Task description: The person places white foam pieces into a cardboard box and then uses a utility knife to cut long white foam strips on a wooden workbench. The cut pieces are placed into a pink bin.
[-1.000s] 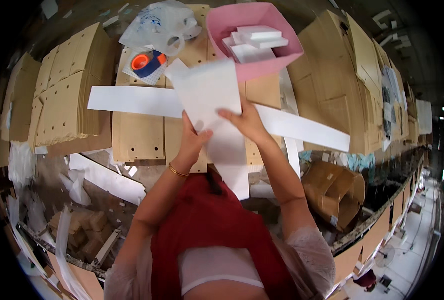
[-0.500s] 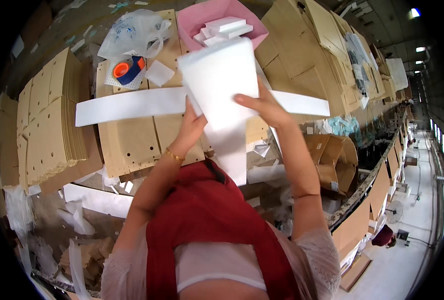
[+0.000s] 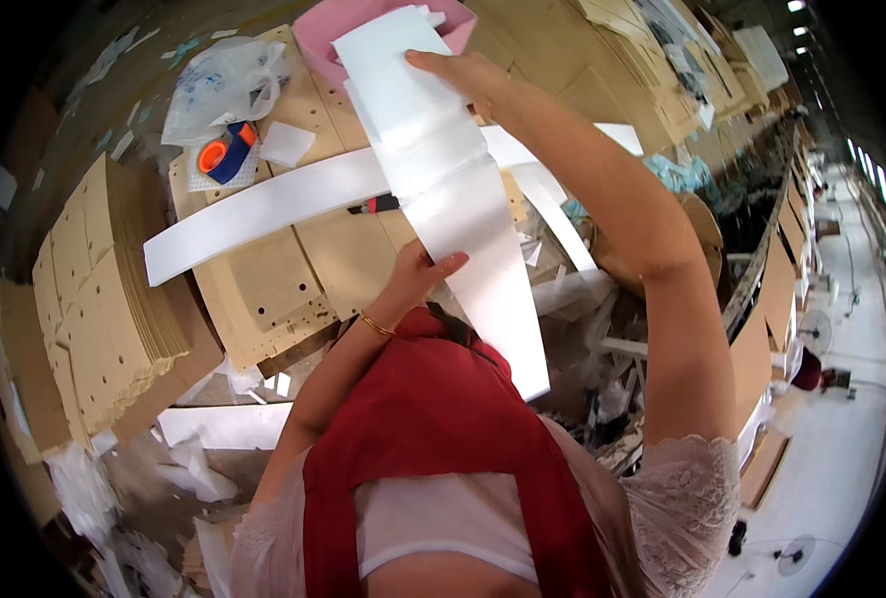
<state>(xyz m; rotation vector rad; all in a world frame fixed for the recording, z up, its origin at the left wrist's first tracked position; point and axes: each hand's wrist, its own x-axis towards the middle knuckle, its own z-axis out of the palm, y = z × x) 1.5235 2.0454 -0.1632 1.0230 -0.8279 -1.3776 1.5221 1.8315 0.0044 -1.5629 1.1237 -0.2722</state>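
Observation:
A long white foam sheet (image 3: 453,189) hangs lifted above the work table. My right hand (image 3: 468,75) grips its upper end near the pink tub (image 3: 323,25). My left hand (image 3: 418,279) holds the sheet's left edge lower down, fingers curled over it. Another long white foam strip (image 3: 264,204) lies flat across the cardboard panels (image 3: 264,289) underneath. A small red and black cutter (image 3: 375,206) rests on that strip, just left of the held sheet.
An orange and blue tape dispenser (image 3: 226,152) and a crumpled plastic bag (image 3: 222,85) lie at the far left of the table. Stacks of cardboard panels (image 3: 104,299) stand at left. White foam scraps (image 3: 204,439) litter the floor. An aisle runs at right.
Both hands have raised the foam sheet off the table. My right hand has moved up and away to the sheet's far end. The view has tilted toward the left.

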